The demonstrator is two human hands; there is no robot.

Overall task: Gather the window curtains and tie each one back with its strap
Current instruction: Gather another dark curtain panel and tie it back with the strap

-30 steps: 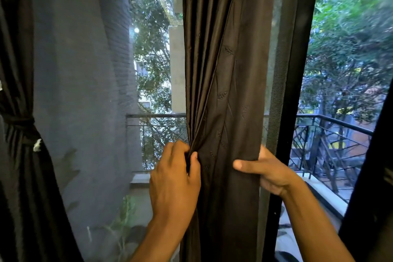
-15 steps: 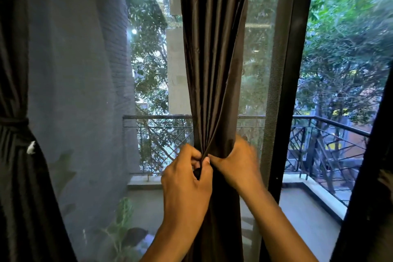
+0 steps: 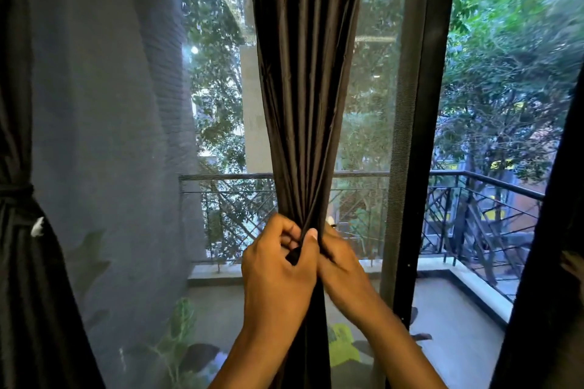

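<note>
Balcony window fills our view, daylight and blurred trees (image 3: 505, 73) behind the glass. At the grip: our left hand (image 3: 278, 275) is clenched on the middle curtain (image 3: 303, 88), fingers curled round the bunched cloth, thumb pressed across the front of the folds. Our right hand (image 3: 341, 268) grasps the same bundle from the other side, touching the left — its fingers wrap behind the fabric and are mostly hidden. Above the grip the curtain narrows into tight pleats and widens again toward the top of the view; below the grip it hangs straight down between our forearms. A small white bit shows just above the right hand, too small to tell what it is. We cannot make out a strap in either hand. Right of the grip stands the dark window frame (image 3: 420, 136), beyond it the balcony railing (image 3: 474, 199). Far left of the grip a second curtain (image 3: 22, 262) is already cinched by a dark strap (image 3: 15, 191). Far right, a third dark curtain (image 3: 550, 294) edges in.
</note>
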